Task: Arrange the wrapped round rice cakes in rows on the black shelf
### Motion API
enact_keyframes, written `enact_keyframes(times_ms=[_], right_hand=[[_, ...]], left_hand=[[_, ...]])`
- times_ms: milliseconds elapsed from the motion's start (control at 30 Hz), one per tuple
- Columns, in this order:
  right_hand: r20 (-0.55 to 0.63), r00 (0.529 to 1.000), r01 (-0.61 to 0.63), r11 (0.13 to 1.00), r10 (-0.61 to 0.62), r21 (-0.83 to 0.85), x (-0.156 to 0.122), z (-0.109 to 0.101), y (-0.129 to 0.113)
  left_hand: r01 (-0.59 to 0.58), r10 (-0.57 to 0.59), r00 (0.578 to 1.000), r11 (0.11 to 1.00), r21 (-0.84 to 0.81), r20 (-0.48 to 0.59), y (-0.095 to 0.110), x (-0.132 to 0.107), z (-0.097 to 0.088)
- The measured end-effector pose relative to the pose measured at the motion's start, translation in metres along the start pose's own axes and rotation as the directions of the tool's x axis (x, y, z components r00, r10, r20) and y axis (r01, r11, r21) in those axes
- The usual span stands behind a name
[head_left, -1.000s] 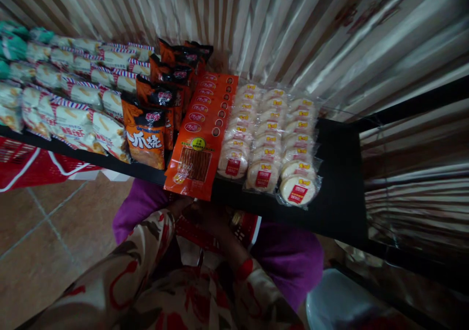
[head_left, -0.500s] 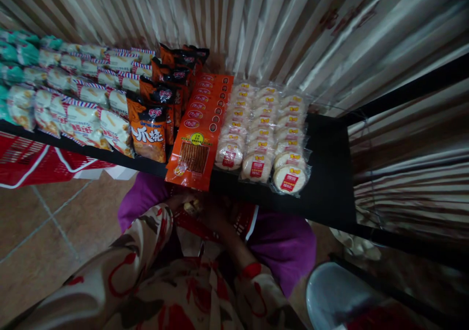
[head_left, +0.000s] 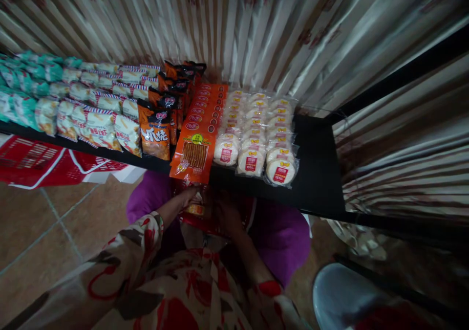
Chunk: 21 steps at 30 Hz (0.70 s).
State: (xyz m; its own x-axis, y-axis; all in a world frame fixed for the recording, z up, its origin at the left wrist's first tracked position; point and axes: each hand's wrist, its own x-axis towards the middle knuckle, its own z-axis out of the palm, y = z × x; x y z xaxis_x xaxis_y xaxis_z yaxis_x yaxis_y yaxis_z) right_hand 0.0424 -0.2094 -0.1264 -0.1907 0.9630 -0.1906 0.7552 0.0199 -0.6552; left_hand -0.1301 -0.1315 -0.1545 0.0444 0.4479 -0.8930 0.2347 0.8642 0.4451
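Below the shelf's front edge, my left hand point(head_left: 185, 198) is closed on a small snack packet point(head_left: 196, 209) with a yellowish-orange label. My right hand point(head_left: 227, 216) is beside it in deep shadow, reaching into a red bag point(head_left: 205, 225) between my knees; its fingers are hidden. Just above both hands, a long orange snack pouch point(head_left: 193, 146) lies with its lower end past the shelf edge. To its right are rows of round rice cracker packs point(head_left: 251, 161). Orange-and-black snack bags point(head_left: 156, 134) stand to its left.
The black shelf point(head_left: 317, 161) also bears white striped snack packs point(head_left: 100, 127) and teal packs point(head_left: 22, 107). A pleated curtain point(head_left: 220, 32) hangs behind. On the tiled floor point(head_left: 73, 212), a red-and-white bag point(head_left: 40, 161) is at left. A grey rounded object point(head_left: 340, 296) stands at lower right.
My left hand has risen slightly, bringing the small packet into clearer sight. My right hand has shifted a little to the right. The head view has turned slightly left.
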Motion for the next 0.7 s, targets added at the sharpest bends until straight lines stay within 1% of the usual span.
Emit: enact_keyframes(times_ms=[100, 167, 267, 333, 433, 533, 600, 700], right_hand=[[0.035, 0.996, -0.077, 0.997, 0.078, -0.028, -0.007, -0.008, -0.008], [0.076, 0.990, -0.116, 0.992, 0.120, -0.056, -0.012, -0.009, -0.014], [0.143, 0.975, -0.162, 0.985, 0.168, -0.057, -0.018, -0.007, -0.018], [0.178, 0.970, -0.168, 0.986, 0.168, -0.016, -0.021, -0.004, -0.016], [0.149, 0.976, -0.169, 0.985, 0.161, 0.045, -0.024, -0.001, -0.010], [0.089, 0.982, -0.175, 0.979, 0.167, 0.102, -0.023, 0.001, -0.006], [0.068, 0.985, -0.167, 0.976, 0.159, 0.142, -0.021, 0.003, -0.004], [0.037, 0.984, -0.176, 0.967, 0.172, 0.186, -0.020, 0.008, -0.002]], left_hand=[[-0.023, 0.023, 1.000, 0.999, 0.040, 0.003, 0.002, -0.004, 0.001], [-0.050, 0.052, 0.998, 0.995, 0.085, -0.020, 0.003, -0.007, 0.004], [-0.105, 0.127, 0.986, 0.976, 0.190, -0.108, 0.003, -0.013, 0.008], [-0.146, 0.198, 0.965, 0.950, 0.277, -0.169, 0.001, -0.018, 0.007], [-0.201, 0.307, 0.924, 0.898, 0.391, -0.228, -0.003, -0.029, 0.004], [-0.251, 0.385, 0.889, 0.861, 0.442, -0.246, -0.010, -0.040, 0.004], [-0.284, 0.418, 0.876, 0.849, 0.445, -0.239, -0.016, -0.047, 0.005], [-0.334, 0.447, 0.870, 0.845, 0.418, -0.208, -0.023, -0.053, 0.009]])
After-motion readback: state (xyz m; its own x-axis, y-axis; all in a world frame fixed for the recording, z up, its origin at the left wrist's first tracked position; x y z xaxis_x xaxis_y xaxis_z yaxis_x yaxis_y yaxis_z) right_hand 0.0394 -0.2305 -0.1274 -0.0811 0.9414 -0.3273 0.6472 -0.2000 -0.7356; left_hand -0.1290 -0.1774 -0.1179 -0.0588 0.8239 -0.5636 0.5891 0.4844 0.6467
